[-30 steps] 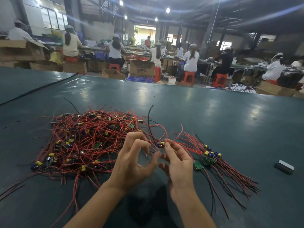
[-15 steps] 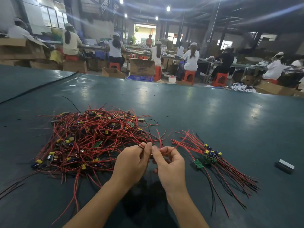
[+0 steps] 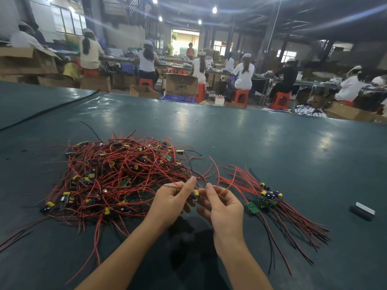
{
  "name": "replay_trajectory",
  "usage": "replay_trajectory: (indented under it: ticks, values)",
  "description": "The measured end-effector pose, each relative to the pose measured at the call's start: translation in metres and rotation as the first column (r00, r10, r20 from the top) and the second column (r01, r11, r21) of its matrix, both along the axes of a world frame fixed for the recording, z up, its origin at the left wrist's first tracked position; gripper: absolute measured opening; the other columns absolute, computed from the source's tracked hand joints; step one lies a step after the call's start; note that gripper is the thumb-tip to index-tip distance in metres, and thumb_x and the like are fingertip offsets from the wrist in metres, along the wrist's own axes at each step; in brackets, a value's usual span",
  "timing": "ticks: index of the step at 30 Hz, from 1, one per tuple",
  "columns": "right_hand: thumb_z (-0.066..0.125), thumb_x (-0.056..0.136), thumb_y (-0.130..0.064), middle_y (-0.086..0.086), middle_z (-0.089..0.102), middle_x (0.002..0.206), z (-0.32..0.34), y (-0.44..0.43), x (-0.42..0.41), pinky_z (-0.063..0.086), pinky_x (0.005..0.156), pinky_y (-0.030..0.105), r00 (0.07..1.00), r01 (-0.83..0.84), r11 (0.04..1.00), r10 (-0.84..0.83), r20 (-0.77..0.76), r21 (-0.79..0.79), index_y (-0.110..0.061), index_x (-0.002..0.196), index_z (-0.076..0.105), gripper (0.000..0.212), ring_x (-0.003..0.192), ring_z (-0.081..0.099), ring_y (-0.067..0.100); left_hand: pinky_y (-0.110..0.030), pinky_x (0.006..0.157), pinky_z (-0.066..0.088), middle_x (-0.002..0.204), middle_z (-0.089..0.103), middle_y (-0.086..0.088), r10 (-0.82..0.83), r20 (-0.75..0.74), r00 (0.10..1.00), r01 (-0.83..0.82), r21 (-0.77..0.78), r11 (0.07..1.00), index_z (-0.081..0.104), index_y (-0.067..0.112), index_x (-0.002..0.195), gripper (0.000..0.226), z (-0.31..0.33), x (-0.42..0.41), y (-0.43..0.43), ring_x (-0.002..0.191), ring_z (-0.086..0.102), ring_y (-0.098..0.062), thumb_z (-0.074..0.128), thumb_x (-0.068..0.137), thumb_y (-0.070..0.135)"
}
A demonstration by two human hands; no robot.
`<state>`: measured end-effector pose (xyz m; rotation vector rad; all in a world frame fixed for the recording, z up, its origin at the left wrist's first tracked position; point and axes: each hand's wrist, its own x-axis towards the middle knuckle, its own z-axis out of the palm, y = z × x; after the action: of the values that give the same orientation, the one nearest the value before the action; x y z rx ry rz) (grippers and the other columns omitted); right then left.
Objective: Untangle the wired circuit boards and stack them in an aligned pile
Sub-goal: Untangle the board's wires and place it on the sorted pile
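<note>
On the dark green table (image 3: pixel 272 147), a tangled heap of red-wired circuit boards (image 3: pixel 109 176) lies at the left. Just right of it, the left hand (image 3: pixel 173 201) holds a small board (image 3: pixel 194 194) in curled fingers. The right hand (image 3: pixel 224 208) pinches a red wire (image 3: pixel 228 188). Beyond lie the sorted pile (image 3: pixel 268 197) and a grey block (image 3: pixel 361 210).
</note>
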<state>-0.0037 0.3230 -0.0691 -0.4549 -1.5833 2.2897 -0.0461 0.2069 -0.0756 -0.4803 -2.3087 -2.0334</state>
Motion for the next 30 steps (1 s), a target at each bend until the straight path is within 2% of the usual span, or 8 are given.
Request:
replay_trajectory:
  ticks: [2, 5, 9, 14, 17, 24, 26, 30]
  values:
    - [0.072, 0.089, -0.019, 0.003, 0.075, 0.076, -0.0011, -0.0015, 0.0006, 0.055, 0.053, 0.025, 1.000, 0.014, 0.998, -0.014, 0.000, 0.067, -0.011, 0.086, 0.064, 0.012, 0.072, 0.073, 0.017, -0.031, 0.062, 0.056, 0.068, 0.072, -0.008, -0.055, 0.047, 0.997, 0.056, -0.009, 0.998, 0.071, 0.006, 0.071, 0.043, -0.0019, -0.0028, 0.0006, 0.065, 0.070, -0.021, 0.060, 0.090, 0.043]
    - [0.073, 0.088, -0.021, -0.003, 0.073, 0.072, -0.0027, -0.0017, 0.0009, 0.053, 0.050, 0.026, 0.999, 0.038, 0.989, -0.041, 0.018, 0.143, -0.013, 0.082, 0.062, 0.015, 0.066, 0.068, 0.005, -0.021, 0.055, 0.051, 0.063, 0.071, -0.003, -0.028, 0.059, 0.998, 0.027, 0.020, 0.999, 0.073, 0.008, 0.070, 0.030, -0.0048, -0.0035, 0.0034, 0.057, 0.065, -0.011, 0.062, 0.094, 0.023]
    - [0.074, 0.087, -0.024, 0.003, 0.069, 0.076, -0.0030, 0.0015, -0.0001, 0.048, 0.045, 0.022, 0.996, 0.034, 0.985, -0.046, 0.070, 0.168, -0.016, 0.083, 0.061, 0.015, 0.055, 0.059, -0.002, -0.020, 0.051, 0.049, 0.061, 0.068, -0.004, 0.021, 0.208, 0.978, -0.060, 0.183, 0.981, 0.072, 0.013, 0.060, 0.033, -0.0022, -0.0035, 0.0034, 0.053, 0.063, -0.012, 0.067, 0.091, 0.024]
    - [0.074, 0.087, -0.024, -0.011, 0.048, 0.054, -0.0003, 0.0038, -0.0013, 0.041, 0.039, 0.021, 0.994, 0.005, 1.000, -0.008, 0.105, 0.028, -0.019, 0.076, 0.057, 0.020, 0.040, 0.040, 0.002, -0.017, 0.045, 0.047, 0.056, 0.066, -0.003, 0.038, 0.292, 0.956, -0.123, 0.279, 0.952, 0.070, 0.013, 0.058, 0.032, 0.0023, -0.0023, 0.0051, 0.046, 0.060, -0.010, 0.069, 0.088, 0.025]
    - [0.070, 0.090, -0.020, -0.008, 0.043, 0.053, 0.0039, 0.0061, -0.0012, 0.034, 0.035, 0.020, 0.990, -0.086, 0.990, 0.098, 0.104, -0.112, -0.019, 0.076, 0.055, 0.021, 0.038, 0.031, 0.005, -0.018, 0.045, 0.047, 0.055, 0.065, -0.004, 0.082, 0.289, 0.954, -0.167, 0.284, 0.944, 0.070, 0.011, 0.060, 0.030, 0.0013, -0.0032, 0.0032, 0.046, 0.061, -0.011, 0.070, 0.087, 0.025]
    - [0.065, 0.092, -0.020, 0.001, 0.064, 0.067, 0.0049, 0.0029, 0.0035, 0.041, 0.051, 0.025, 0.972, -0.195, 0.975, 0.207, 0.113, -0.106, -0.015, 0.080, 0.070, 0.014, 0.056, 0.055, 0.014, -0.026, 0.058, 0.054, 0.075, 0.074, -0.013, -0.078, 0.313, 0.947, 0.006, 0.227, 0.974, 0.076, 0.006, 0.076, 0.045, 0.0009, 0.0018, 0.0014, 0.064, 0.069, -0.020, 0.078, 0.063, 0.049]
    - [0.067, 0.091, -0.017, 0.003, 0.069, 0.074, 0.0051, 0.0030, 0.0044, 0.042, 0.049, 0.023, 0.975, -0.200, 0.971, 0.210, 0.071, -0.130, -0.016, 0.083, 0.071, 0.009, 0.057, 0.058, 0.012, -0.029, 0.063, 0.057, 0.081, 0.075, -0.014, -0.108, 0.312, 0.944, 0.035, 0.230, 0.973, 0.077, 0.010, 0.079, 0.042, 0.0000, 0.0028, 0.0009, 0.070, 0.071, -0.024, 0.079, 0.061, 0.048]
    - [0.068, 0.090, -0.014, -0.003, 0.070, 0.072, 0.0011, 0.0001, 0.0041, 0.039, 0.040, 0.018, 0.984, -0.168, 0.978, 0.174, 0.044, -0.125, -0.017, 0.084, 0.076, 0.011, 0.049, 0.052, 0.004, -0.020, 0.055, 0.053, 0.080, 0.075, -0.011, -0.158, 0.368, 0.916, 0.012, 0.369, 0.929, 0.079, 0.014, 0.076, 0.024, 0.0015, 0.0020, 0.0007, 0.063, 0.070, -0.014, 0.080, 0.061, 0.033]
